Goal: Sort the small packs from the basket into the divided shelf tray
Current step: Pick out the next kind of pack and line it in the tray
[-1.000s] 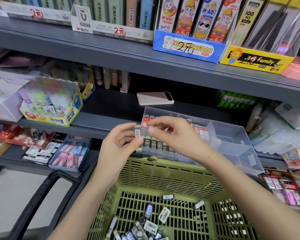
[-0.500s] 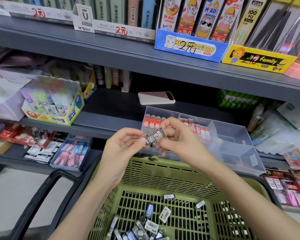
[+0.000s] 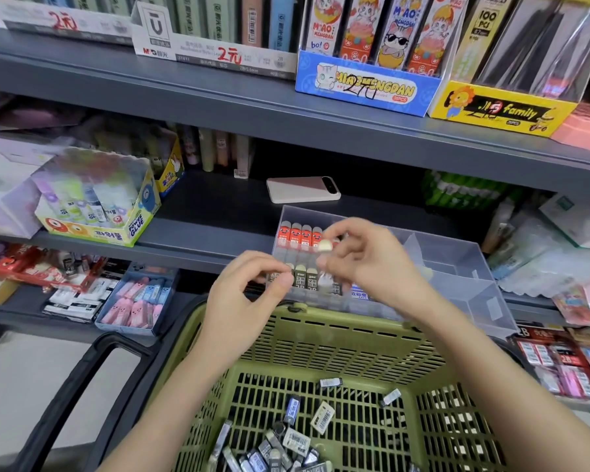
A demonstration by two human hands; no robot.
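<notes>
Where the view is nearest, the green basket (image 3: 338, 345) is seen with loose small packs (image 3: 297, 441) scattered on its slotted floor. Most are heaped toward the near edge and a few lie apart toward the far wall. A black handle (image 3: 82, 386) is seen at its left. Above the far rim of the basket both hands are raised, near each other but apart. The left hand (image 3: 246, 301) is held with its fingers curled and the thumb tip set against the forefinger; whether anything is pinched there cannot be told. The right hand (image 3: 372, 267) is curled round one blurred held pack (image 3: 324, 247), of which only a pale end is clearly shown, directly in front of the clear divided tray (image 3: 457, 257). The tray is set on the middle shelf just behind the basket, and its lower front edge is covered by the basket rim. Its left compartments are partly hidden by the hands: red-labelled packs (image 3: 298, 235) are stood upright at the back and dark-labelled packs (image 3: 307, 279) in front of them. A pale phone (image 3: 300, 189) is laid flat behind the tray. A glue box (image 3: 99, 212) is placed well to the left on the same shelf. On the top shelf, a blue display box (image 3: 365, 85) and a yellow display box (image 3: 501, 112) are stood side by side.
</notes>
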